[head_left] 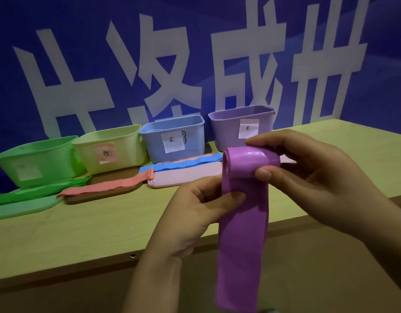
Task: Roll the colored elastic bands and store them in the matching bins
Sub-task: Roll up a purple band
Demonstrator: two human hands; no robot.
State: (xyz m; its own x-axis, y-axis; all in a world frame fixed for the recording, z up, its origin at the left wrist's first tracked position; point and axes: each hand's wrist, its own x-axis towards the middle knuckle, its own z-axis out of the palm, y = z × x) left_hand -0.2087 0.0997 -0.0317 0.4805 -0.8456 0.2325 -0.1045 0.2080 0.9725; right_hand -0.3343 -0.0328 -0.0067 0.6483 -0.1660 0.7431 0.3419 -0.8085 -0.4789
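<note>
Mid-roll: right hand (308,177) fingers pinch purple band (244,213) roll; left hand (195,211) thumb grips strip just below. Next: wind hanging tail, drop in purple bin (229,129) behind fingers.

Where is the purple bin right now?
In the head view, the purple bin stands rightmost in the row on the table, beside the blue bin.

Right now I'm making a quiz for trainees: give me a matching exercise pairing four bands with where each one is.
Bands:
1. purple band
2. blue band
3. pink band
4. green band

Places:
A. on the green lid
B. held in both hands, partly rolled
C. on the brown lid
D. on the pink lid

Pairs: 1-B, 2-D, 3-C, 4-A
</note>
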